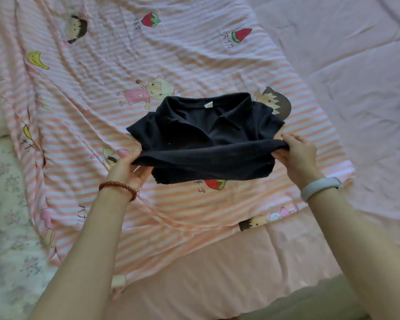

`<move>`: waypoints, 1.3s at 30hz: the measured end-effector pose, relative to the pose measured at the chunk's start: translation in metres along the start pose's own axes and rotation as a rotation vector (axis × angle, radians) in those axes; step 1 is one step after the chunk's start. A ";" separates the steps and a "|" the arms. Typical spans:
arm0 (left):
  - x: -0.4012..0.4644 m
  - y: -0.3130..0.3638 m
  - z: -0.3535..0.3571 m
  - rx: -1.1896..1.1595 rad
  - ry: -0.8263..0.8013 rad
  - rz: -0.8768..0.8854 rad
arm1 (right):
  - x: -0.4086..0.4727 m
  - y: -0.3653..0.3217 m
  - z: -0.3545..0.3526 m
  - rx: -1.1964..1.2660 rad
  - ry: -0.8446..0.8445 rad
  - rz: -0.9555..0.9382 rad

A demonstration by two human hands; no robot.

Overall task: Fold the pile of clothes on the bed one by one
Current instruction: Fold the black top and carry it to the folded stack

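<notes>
Above the striped cartoon sheet (194, 54) on the bed (356, 88), a dark polo shirt (208, 125) lay collar-away, its long axis running left to right between the hands. The left hand (127, 167) and right hand (298, 155) each pinched one end of the lifted near edge, fingers (293, 138) curled round the cloth, both about equally near. Judgement: the raised hem lay on the person's side of the collar, so the next fold would likely carry it away toward the collar.
</notes>
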State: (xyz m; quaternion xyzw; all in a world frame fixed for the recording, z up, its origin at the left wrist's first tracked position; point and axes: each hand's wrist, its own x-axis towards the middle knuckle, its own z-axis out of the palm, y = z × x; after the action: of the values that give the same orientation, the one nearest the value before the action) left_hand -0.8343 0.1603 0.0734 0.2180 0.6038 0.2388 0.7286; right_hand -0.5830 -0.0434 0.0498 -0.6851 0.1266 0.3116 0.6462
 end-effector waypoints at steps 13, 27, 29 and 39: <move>0.054 -0.038 0.003 0.506 0.226 0.303 | 0.029 0.047 0.004 -0.472 -0.001 -0.290; 0.062 -0.051 0.000 0.328 0.124 0.482 | 0.038 0.053 0.016 -0.399 -0.015 -0.388; 0.066 -0.047 -0.011 0.362 0.085 0.433 | 0.043 0.054 0.010 -0.446 -0.015 -0.382; 0.084 -0.044 -0.027 0.484 0.156 0.274 | 0.055 0.060 -0.006 -0.750 0.058 -0.330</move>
State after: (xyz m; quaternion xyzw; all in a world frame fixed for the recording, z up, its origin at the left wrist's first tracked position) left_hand -0.8441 0.1773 -0.0231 0.4462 0.6622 0.1999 0.5678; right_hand -0.5737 -0.0450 -0.0311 -0.8926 -0.0892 0.2090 0.3893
